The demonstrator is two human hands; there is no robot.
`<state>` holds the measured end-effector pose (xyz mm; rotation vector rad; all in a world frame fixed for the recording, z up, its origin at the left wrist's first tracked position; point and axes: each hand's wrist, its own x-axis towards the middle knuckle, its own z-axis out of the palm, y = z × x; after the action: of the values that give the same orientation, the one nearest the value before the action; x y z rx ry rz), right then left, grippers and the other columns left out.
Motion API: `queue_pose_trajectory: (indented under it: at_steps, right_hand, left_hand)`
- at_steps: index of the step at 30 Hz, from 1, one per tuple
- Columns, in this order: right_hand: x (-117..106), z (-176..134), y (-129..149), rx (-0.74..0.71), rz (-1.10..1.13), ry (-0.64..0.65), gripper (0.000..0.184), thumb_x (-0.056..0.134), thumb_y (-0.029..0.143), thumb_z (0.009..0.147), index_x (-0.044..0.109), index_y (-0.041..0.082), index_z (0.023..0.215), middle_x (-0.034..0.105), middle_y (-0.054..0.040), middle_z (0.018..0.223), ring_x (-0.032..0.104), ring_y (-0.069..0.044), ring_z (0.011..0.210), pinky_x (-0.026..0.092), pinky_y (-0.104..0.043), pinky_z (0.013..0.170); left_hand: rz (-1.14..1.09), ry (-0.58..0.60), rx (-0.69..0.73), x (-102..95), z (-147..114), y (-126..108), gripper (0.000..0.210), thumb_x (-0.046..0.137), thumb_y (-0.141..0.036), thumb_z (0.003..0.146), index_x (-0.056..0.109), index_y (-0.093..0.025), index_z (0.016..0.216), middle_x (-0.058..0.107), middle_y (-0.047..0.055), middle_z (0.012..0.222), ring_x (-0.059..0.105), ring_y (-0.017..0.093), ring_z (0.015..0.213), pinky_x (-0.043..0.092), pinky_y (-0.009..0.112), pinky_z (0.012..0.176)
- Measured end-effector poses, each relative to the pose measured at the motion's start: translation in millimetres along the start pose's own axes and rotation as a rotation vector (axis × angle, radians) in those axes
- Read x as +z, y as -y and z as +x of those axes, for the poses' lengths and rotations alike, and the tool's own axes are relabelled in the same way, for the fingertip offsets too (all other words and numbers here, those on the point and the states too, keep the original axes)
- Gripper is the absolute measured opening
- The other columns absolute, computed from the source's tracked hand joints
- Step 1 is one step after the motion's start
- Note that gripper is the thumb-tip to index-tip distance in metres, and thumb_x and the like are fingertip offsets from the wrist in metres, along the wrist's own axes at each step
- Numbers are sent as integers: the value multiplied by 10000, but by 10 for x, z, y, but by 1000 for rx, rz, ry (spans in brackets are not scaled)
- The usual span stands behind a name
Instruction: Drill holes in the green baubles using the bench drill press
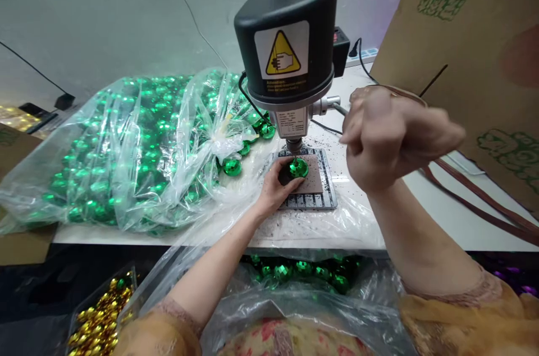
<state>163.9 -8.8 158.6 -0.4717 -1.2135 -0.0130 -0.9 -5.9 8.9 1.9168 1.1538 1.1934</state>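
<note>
A shiny green faceted ball (298, 168) sits on a brown board (314, 179) on the slotted metal base (330, 193) of a bench drill press (286, 36). My left hand (278, 185) grips the ball between thumb and fingers, right under the drill chuck (294, 146). The bit reaches down to the top of the ball. Up at the right, my right hand (379, 134) is closed around the press's feed lever (340, 109), most of which the hand hides. That hand is slightly blurred.
A clear plastic bag (138, 148) full of green balls lies on the left of the white table (362, 227). Loose green balls (232, 167) lie beside it. Below the edge hang bagged green balls (301, 269), with gold balls (99, 316) at left. A cardboard box (475, 64) stands right.
</note>
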Motion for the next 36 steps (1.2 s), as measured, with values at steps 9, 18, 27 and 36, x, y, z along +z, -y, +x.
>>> queue_pose_trajectory:
  at_steps: [9,18,27,36]
  right_hand:
    - [133,366,142,102,146,-11,418,554,132,925,514,158,511,417,49,458,370,-28,446,297,-250,513]
    - [131,323,121,82,155,-34,407,553,149,924,522,146,519,415,48,476,377,-8,467,271,-260,525]
    - [108,318,107,99,146,-17,401,543,144,918,537,137,517,422,58,469,408,8,464,282,-241,509]
    - [122,317,140,124,131,-16,415,534,155,932,505,137,519,399,65,478,401,22,487,326,-198,544]
  left_hand:
    - [219,324,25,-473,-617,-525,385,795,-312,757,618,-210,1083,667,35,997,647,194,895,511,302,781]
    - [560,215,36,-1090,-721,-385,155,537,-261,992,634,-216,1103,700,66,994,671,207,917,525,323,818]
    - [695,-30,-376,-1201,179,105,426,770,-139,702,689,-185,1117,668,115,1010,648,306,953,521,416,853]
    - [-647,-17,-458,-557,-165,-380,535,715,-537,812,538,-199,1187,660,33,915,628,137,653,439,230,513]
